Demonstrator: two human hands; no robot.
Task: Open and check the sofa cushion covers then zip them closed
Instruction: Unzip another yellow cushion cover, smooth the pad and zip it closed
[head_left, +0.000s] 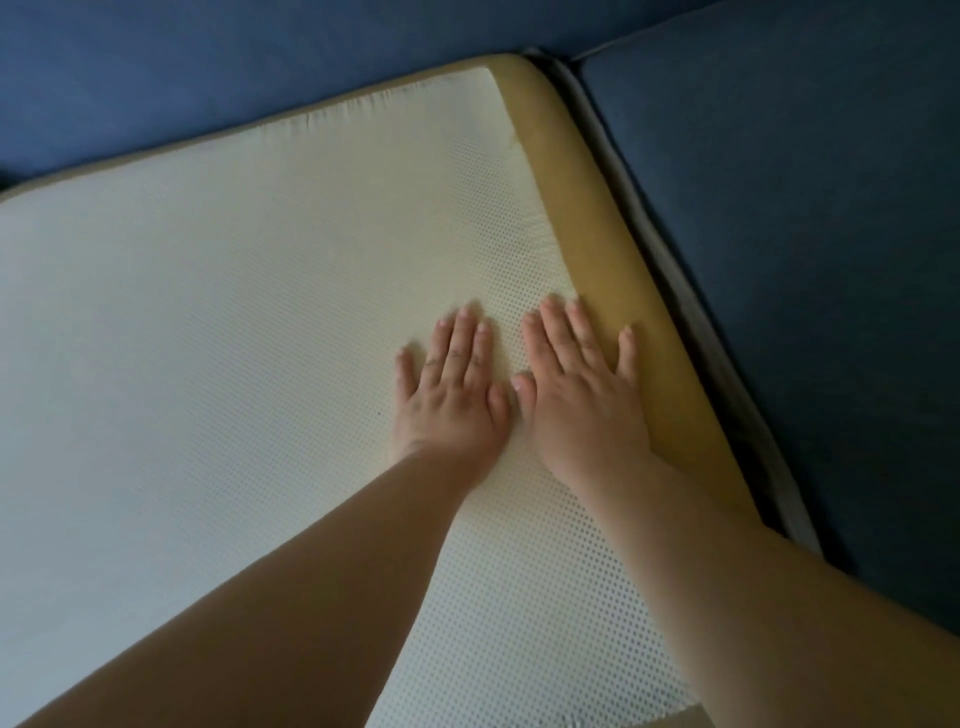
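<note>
Bare cushion insert (234, 312) lies white perforated side up against the blue sofa back (208, 67), with yellow foam (587, 208) showing along its right side and far corner. Left hand (452, 384) and right hand (582, 395) are released, flat on the insert near that right side, thumbs almost touching, right little finger on the yellow foam. A grey strip (670, 260) runs between the insert and the blue cushion (805, 260) to its right.
</note>
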